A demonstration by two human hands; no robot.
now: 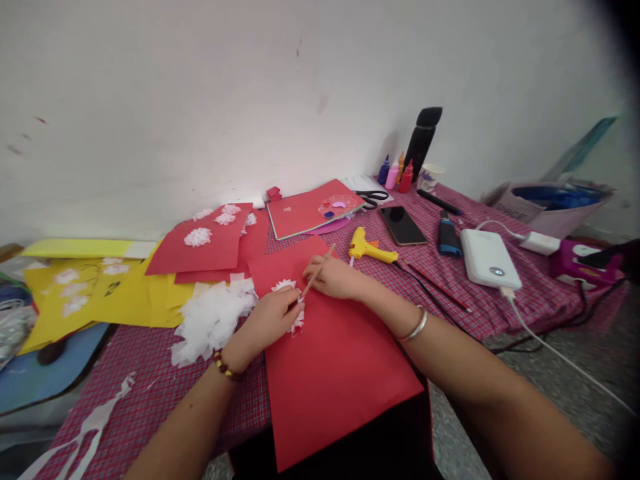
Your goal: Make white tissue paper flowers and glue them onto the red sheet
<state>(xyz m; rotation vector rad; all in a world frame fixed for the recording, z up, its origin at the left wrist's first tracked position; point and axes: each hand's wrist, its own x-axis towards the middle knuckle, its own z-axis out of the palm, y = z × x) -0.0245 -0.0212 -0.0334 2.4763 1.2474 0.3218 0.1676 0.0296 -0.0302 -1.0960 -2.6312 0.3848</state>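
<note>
My right hand [327, 275] is closed round a thin wooden stick [318, 269], which slants down toward my other fingers. At its lower end the fingertips of my left hand [273, 320] are pinched together; what they hold is hidden. Beneath them is a white ruffled paper flower [284, 285], partly covered by my left hand, on a large red sheet [335, 373]. That sheet lies over the table's front edge. Beside my left wrist is a heap of white tissue paper pieces [213, 317].
A yellow glue gun [370, 248], phone [403, 225], red pencil [440, 288], white power bank [490, 258] and cables lie right. Behind are scissors [373, 197] and paint bottles [407, 177]. Red cards with white flowers [200, 250] and yellow sheets [120, 293] lie left.
</note>
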